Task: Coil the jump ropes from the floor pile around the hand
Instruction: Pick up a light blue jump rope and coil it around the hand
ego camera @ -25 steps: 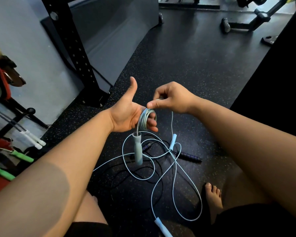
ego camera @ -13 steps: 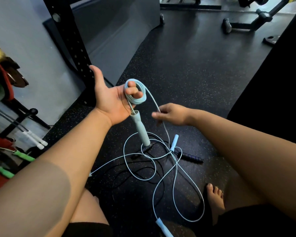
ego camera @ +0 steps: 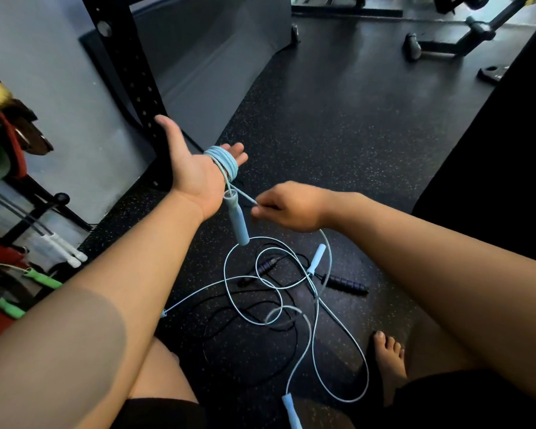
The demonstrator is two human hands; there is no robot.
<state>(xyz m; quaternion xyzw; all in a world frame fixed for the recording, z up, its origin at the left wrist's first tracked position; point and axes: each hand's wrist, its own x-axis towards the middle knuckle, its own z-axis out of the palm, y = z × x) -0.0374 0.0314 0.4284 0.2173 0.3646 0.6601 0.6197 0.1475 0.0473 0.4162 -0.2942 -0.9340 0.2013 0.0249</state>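
My left hand [ego camera: 192, 171] is raised palm up, thumb spread, with several turns of light blue jump rope [ego camera: 225, 164] wound around its fingers. One blue handle [ego camera: 237, 218] hangs below the palm. My right hand [ego camera: 291, 209] pinches the same blue cord just right of that handle. Loose blue cord [ego camera: 316, 329] loops over the floor below. Another blue handle [ego camera: 316, 258] lies on the floor and a third [ego camera: 291, 410] sits at the bottom edge. A black rope with purple-black handles [ego camera: 347, 284] is tangled under it.
A black perforated rack post [ego camera: 127, 66] stands just beyond my left hand. Green-handled [ego camera: 41, 278] and white-handled [ego camera: 62, 246] ropes lie at the left by weight plates [ego camera: 10, 137]. My bare foot [ego camera: 387, 357] rests at the lower right. Bench legs [ego camera: 446, 44] stand far back.
My left hand has turned palm up and opened flat, with the coil now lying across its fingers. My right hand moved down and right, drawing cord below the hanging handle.
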